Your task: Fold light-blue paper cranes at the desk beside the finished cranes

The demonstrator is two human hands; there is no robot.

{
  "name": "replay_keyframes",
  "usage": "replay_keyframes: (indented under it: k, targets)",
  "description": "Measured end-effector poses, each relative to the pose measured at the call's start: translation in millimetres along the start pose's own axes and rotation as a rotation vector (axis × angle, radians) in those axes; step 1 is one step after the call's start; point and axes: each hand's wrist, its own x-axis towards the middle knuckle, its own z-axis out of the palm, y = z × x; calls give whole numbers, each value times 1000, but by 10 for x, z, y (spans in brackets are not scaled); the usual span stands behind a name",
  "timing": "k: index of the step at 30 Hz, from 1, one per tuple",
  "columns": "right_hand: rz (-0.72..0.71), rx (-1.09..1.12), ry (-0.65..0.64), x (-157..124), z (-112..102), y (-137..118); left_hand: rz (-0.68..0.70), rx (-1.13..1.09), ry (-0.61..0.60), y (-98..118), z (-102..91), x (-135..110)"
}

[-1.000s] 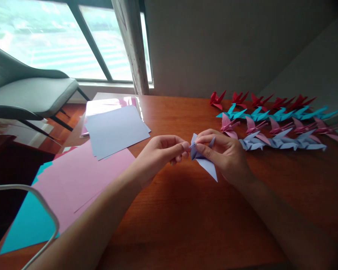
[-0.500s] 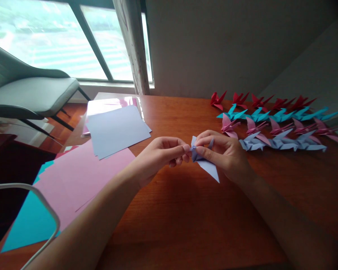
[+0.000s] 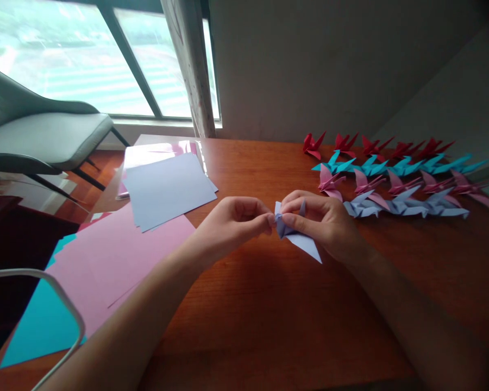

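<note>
Above the wooden table [image 3: 244, 326], a pale lavender origami crane [image 3: 305, 246] is held between both hands. My right hand [image 3: 325, 221] pinches its body between thumb and fingers, and one wing points down toward me. A narrow pointed tip sticks up behind the right thumb. From the left, my left hand [image 3: 244, 220] closes thumb and forefinger on the small tip at the crane's left end. The fingertips hide part of that end.
Back right stand rows of finished cranes: red [image 3: 375, 146], turquoise [image 3: 403, 164], pink [image 3: 399, 184] and lavender [image 3: 407, 206]. On the left lie lavender sheets [image 3: 171, 190], pink sheets [image 3: 122, 260] and turquoise sheets [image 3: 41, 326]. A white curved tube [image 3: 71, 309] crosses the lower left; a chair [image 3: 49, 136] stands beyond.
The crane has turned slightly, its lower wing tip shifting a little right. My left fingers have curled in closer at its end. The whole view has drifted slightly.
</note>
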Motion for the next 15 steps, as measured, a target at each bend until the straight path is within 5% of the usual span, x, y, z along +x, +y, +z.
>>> replay_keyframes:
  k: [15]
  targets:
    - [35,52,23,4,6,-5,111,188,-2,-20,-4,-6]
